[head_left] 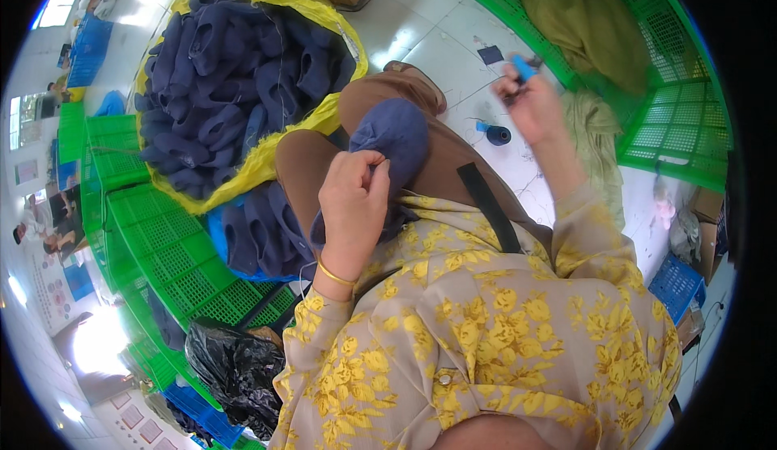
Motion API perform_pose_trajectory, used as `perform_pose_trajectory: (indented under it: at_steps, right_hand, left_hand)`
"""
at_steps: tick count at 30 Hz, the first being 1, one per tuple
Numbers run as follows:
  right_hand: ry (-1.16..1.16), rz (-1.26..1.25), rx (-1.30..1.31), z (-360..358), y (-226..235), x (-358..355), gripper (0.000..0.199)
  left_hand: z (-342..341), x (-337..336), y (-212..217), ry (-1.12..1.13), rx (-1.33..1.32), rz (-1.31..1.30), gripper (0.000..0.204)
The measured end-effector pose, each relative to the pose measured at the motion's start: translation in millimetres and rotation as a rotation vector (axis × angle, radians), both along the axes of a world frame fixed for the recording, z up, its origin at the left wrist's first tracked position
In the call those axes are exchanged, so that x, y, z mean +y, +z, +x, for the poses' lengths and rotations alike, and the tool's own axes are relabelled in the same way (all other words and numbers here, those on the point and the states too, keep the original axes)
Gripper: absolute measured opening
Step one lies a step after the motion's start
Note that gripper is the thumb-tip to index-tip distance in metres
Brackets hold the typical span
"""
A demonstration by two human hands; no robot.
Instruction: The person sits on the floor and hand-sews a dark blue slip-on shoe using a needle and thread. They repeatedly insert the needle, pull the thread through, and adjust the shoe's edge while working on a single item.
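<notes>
A navy fabric slipper (396,138) rests over my lap, its rounded end upward. My left hand (356,195) is closed on its near side, thumb and fingers pinched together at the cloth. Raised off to the right, above the floor, my right hand (534,102) is closed round a small blue-and-black object (524,68); its exact kind is not clear. A black strip (490,207) lies across my right thigh. To the left of my knees, a yellow sack (267,138) is heaped with navy slippers (231,86).
More navy slippers (259,227) lie in a blue bag beside my left leg. Green crates (162,231) stand at left, and a green basket (680,126) with olive cloth (579,13) at right. A dark thread spool (498,134) is on the tiled floor. A black plastic bag (235,369) sits lower left.
</notes>
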State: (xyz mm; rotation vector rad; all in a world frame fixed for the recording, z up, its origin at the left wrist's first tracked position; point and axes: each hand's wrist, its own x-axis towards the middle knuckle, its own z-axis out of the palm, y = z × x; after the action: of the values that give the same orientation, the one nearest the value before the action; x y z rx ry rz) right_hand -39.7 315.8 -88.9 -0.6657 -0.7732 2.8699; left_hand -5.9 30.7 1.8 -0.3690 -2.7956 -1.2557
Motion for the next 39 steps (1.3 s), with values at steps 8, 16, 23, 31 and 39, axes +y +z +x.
perform_pose_trajectory:
  at_steps: [8,16,23,31,39]
  right_hand:
    - [-0.324,0.146,-0.031,26.9,-33.0,106.3,0.009]
    - [-0.343,0.114,-0.006,34.5,-34.5,107.0,0.008]
    - [-0.263,0.099,0.134,38.2,-13.8,116.5,0.006]
    - [-0.178,0.212,0.321,50.5,83.0,137.7,0.005]
    - [-0.386,0.912,0.414,69.5,145.4,157.2,0.016]
  left_hand:
    - [-2.5,-1.0,-6.1,0.016,-0.027,0.048,0.005]
    - [-8.0,-8.3,-10.6,0.151,-0.377,0.327,0.005]
    - [-9.9,-8.4,-4.9,-0.043,-0.004,-0.011,0.004]
    - [-20.6,2.2,-10.2,-0.264,0.383,-0.294,0.011]
    - [-21.5,1.8,-13.7,-0.23,0.257,-0.209,0.006]
